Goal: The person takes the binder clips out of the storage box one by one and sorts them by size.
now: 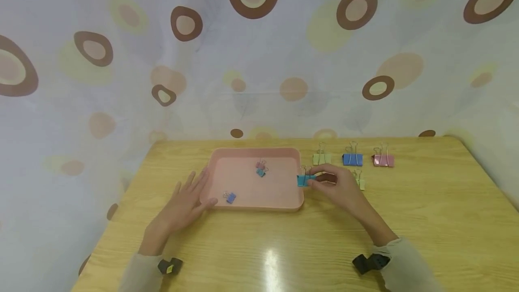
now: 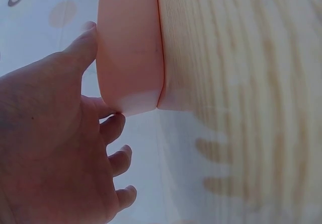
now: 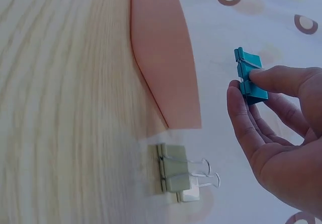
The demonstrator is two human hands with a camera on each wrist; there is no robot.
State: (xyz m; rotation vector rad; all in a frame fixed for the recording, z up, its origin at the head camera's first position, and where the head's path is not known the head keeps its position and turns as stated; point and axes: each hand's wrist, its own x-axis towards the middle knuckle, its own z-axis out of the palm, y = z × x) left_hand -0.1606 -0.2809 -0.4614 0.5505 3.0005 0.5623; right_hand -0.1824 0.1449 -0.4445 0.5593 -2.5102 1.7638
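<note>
My right hand [image 1: 336,184] pinches a teal binder clip [image 1: 305,179] between thumb and fingers, just above the right rim of the pink tray [image 1: 279,202]. The right wrist view shows the teal clip [image 3: 249,82] held clear of the tray's wall [image 3: 163,58]. My left hand [image 1: 187,199] lies flat on the table with straight fingers against the tray's left side; its thumb touches the tray's corner [image 2: 132,68]. Inside the tray lie a blue clip [image 1: 230,197], a pink clip [image 1: 260,164] and a teal clip [image 1: 261,172].
On the wooden table [image 1: 425,220] right of the tray stand a green clip [image 1: 321,158], a blue clip [image 1: 352,158] and a pink clip [image 1: 383,160] in a row. Another green clip [image 1: 360,182] [image 3: 173,174] lies behind my right hand. A dotted curtain [image 1: 259,57] backs the table.
</note>
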